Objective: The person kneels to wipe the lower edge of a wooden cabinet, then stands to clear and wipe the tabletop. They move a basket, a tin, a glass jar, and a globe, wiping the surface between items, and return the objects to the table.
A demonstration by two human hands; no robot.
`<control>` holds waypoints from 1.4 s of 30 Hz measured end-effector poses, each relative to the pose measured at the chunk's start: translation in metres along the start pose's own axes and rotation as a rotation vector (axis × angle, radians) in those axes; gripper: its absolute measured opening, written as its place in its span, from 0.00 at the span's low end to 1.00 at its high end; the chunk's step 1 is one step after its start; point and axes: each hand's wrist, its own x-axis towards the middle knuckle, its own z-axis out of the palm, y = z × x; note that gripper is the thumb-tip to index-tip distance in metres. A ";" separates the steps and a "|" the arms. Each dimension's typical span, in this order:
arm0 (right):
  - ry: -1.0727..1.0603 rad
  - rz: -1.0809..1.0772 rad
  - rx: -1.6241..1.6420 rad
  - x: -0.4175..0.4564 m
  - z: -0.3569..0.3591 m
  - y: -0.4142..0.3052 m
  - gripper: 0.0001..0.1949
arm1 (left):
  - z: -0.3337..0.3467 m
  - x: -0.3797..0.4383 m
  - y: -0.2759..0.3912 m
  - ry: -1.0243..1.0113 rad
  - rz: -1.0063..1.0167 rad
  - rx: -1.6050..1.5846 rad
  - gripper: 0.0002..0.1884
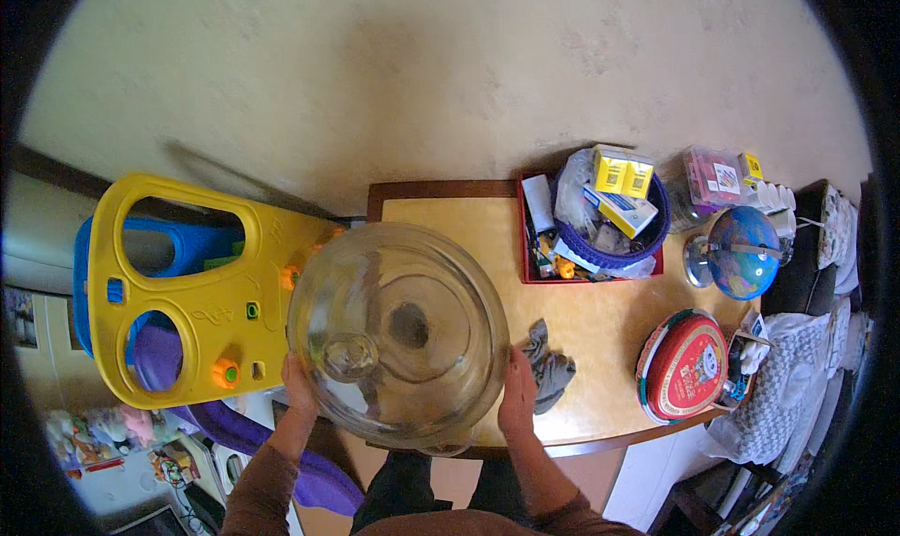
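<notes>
A large round clear glass vessel (450, 283) with a knob (351, 357) fills the middle of the view, over the left part of the wooden table. My left hand (300, 388) grips its near left side. My right hand (519, 395) holds the opposite side, near the rim. Through the glass, the tabletop and its dark edge show distorted. Whether the vessel rests on the table or is held above it, I cannot tell. Just right of my right hand lies a crumpled grey cloth (552, 374).
A yellow plastic play panel (211, 311) stands left of the table (590, 311), above a purple slide (316, 480). At the back, a red box (522, 255) holds a purple basket (605, 253) with small cartons. A globe (744, 251) and red round box (689, 367) stand to the right.
</notes>
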 end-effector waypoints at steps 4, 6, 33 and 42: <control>0.087 0.157 0.081 -0.004 0.022 -0.025 0.21 | 0.002 -0.006 0.008 0.067 0.010 0.098 0.16; 0.170 0.166 -0.035 -0.003 0.029 -0.016 0.20 | 0.004 -0.006 0.006 0.054 0.056 0.133 0.15; 0.282 -0.198 -0.168 0.172 0.048 -0.027 0.17 | 0.102 0.120 0.008 0.018 0.126 0.278 0.20; 0.162 -0.104 -0.108 0.210 0.045 -0.014 0.22 | 0.126 0.121 0.015 0.078 0.386 0.545 0.18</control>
